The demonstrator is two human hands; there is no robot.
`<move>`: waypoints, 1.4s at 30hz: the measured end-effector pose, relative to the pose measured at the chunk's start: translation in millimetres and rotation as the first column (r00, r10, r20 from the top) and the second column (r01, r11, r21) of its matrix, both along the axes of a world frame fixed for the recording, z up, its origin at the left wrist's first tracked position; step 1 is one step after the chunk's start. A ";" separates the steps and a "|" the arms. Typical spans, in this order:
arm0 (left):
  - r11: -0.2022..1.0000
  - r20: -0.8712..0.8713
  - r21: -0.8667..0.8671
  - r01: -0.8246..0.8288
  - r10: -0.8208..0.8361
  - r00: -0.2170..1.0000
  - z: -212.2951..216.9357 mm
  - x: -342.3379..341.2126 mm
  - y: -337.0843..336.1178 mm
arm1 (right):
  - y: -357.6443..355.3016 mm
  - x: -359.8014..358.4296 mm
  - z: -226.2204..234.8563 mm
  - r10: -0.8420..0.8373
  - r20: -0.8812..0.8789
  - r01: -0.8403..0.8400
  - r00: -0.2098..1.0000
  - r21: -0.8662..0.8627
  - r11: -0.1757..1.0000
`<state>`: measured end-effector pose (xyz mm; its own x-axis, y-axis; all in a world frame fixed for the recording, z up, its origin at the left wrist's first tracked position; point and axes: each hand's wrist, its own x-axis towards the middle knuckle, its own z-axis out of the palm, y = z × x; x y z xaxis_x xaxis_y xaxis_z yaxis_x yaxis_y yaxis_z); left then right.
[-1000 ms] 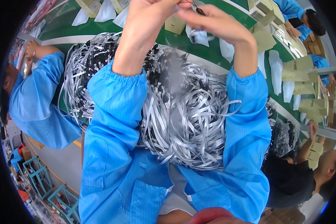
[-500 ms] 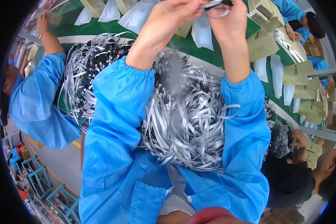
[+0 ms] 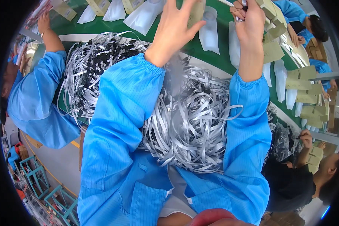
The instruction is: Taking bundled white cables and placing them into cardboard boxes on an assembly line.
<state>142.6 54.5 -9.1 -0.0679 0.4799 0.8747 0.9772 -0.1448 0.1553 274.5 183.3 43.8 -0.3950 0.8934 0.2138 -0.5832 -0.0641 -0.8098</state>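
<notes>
My left hand [image 3: 173, 35] is raised over the green table with its fingers and thumb spread. A pale yellow-green box [image 3: 196, 16] shows beside its fingers; whether they touch it I cannot tell. Farther right, my right hand [image 3: 253, 25] is closed around a lanyard, of which a thin dark cord [image 3: 235, 11] and a small shiny part show by the fingertips. The rest of it is hidden by the hand. Below, between my forearms, lies a large heap of silver-grey lanyards [image 3: 196, 128] with black ends.
White pouches [image 3: 210, 34] and pale boxes [image 3: 301, 71] line the green conveyor [image 3: 224, 56]. Another lanyard heap [image 3: 81, 71] lies left, near a co-worker in a blue sleeve [image 3: 37, 101]. At right a person in black [image 3: 290, 186] is beside clear plastic bags [image 3: 282, 141].
My hands were together at the top, handling a silver and black lanyard. They have parted: the left is lower and spread, the right has moved right with it. The pouches and boxes have shifted slightly right.
</notes>
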 end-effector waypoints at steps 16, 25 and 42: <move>0.904 0.452 0.067 0.422 -0.405 0.795 11.9 24.6 0.6 | -26.9 -29.5 0.6 -0.138 -0.253 0.282 0.958 0.720 0.634; 0.928 0.641 0.014 0.371 -0.293 0.709 7.1 14.8 0.4 | -39.1 -26.8 -2.2 -0.308 0.330 -0.140 0.892 0.851 0.507; 0.894 0.410 -0.357 0.270 -0.110 0.905 -3.9 4.7 -14.7 | -28.7 14.9 18.2 -0.520 0.639 -0.445 0.566 0.768 0.460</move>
